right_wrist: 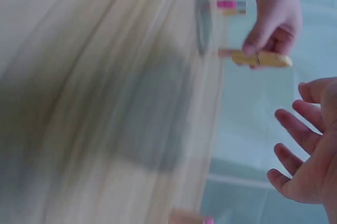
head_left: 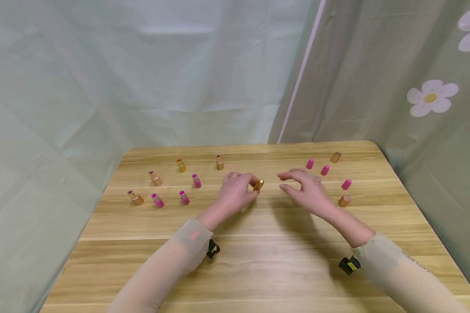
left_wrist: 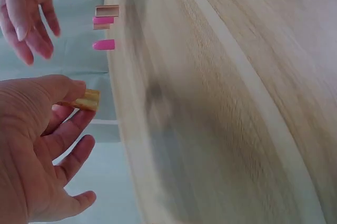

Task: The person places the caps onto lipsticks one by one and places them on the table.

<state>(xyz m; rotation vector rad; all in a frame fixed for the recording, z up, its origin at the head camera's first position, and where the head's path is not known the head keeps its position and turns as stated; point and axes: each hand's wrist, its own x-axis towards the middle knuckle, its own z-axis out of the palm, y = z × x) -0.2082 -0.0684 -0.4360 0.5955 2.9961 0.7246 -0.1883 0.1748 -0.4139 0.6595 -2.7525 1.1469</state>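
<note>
My left hand pinches a gold lipstick above the middle of the table. Its rounded end points up and away from the fingers, and a seam runs around the lipstick in the right wrist view. Facing it across a gap, my right hand hovers with spread, slightly bent fingers and nothing between them. Pink lipstick caps and copper caps stand beyond the right hand, one partly hidden behind it.
Several uncapped lipsticks stand at the table's left: magenta ones, copper ones and a gold one. Another copper lipstick is near the back middle. Curtains hang behind the wooden table.
</note>
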